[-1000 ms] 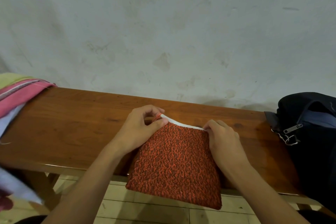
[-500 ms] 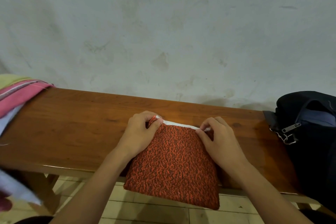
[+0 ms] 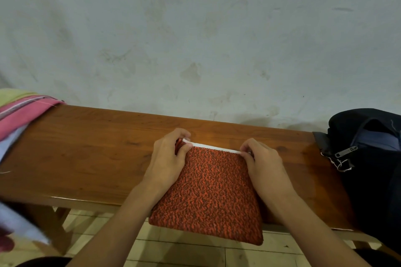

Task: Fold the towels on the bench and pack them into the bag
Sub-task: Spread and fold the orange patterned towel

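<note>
Head view shows us bent over the wooden bench (image 3: 82,154), where the orange towel (image 3: 210,193) lies folded, its near part hanging past the front edge over the tiled floor. Our left hand (image 3: 167,158) pinches the far left corner between thumb and curled fingers, and our right hand (image 3: 262,162) pinches the far right corner the same way, along the white hem (image 3: 214,147) that runs between them.

We judge the towel soft and light, a nubbly cloth that will sag wherever we leave it unsupported and will not slip readily on the wood. Nothing about it is fragile. Because it is limp, the layers may slide apart if we lift by one corner only; holding both far corners through all the layers, as now, seems the sound grip for the next fold. For carrying, we think a hand under the folded stack and one on top would keep it tidy.

The dark bag (image 3: 368,158) sits on the bench's right end, its mouth open toward us. More towels (image 3: 19,110), pink and pale green, are heaped at the left end.
</note>
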{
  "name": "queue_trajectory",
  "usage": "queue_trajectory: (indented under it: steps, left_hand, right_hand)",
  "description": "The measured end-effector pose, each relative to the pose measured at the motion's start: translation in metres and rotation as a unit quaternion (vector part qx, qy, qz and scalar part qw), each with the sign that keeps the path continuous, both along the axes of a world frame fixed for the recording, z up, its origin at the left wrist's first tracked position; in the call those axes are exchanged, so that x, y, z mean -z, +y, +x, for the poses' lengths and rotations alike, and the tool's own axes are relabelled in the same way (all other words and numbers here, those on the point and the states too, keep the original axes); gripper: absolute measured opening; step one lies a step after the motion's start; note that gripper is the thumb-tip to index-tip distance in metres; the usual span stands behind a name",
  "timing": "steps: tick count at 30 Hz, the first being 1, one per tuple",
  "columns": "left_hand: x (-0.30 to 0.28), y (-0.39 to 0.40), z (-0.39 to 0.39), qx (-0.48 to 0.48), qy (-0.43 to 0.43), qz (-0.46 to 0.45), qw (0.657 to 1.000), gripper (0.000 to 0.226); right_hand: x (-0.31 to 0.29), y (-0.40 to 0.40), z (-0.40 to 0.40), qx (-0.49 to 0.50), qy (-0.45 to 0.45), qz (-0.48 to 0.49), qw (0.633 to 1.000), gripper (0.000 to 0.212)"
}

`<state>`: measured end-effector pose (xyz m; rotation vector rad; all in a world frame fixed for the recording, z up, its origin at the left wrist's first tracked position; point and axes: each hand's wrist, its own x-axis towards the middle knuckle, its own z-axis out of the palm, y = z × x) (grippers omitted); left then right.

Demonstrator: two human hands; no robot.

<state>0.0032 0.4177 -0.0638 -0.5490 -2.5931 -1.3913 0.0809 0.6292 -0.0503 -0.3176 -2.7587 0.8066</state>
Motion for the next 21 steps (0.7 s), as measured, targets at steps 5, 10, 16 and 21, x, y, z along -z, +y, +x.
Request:
queue_trajectory:
  steps: [5,10,16,21]
  left_hand:
    - [0.0,0.001,-0.001,0.008,0.032,-0.01,0.999,0.013]
    - [0.005,0.001,-0.005,-0.005,0.031,-0.018,0.999,0.015]
    - [0.006,0.001,-0.013,-0.017,0.067,-0.017,0.997,0.02]
    - [0.002,0.001,-0.01,-0.014,0.06,-0.087,0.994,0.019]
  right_hand:
    - [0.003,-0.002,0.002,-0.009,-0.031,0.064,0.997,0.024]
    - [-0.012,-0.019,0.008,-0.057,0.094,0.136,0.985,0.024]
    - [-0.004,-0.036,0.022,-0.209,-0.047,0.149,0.965,0.07]
    - [0.007,-0.037,0.019,-0.22,-0.104,0.177,0.954,0.088]
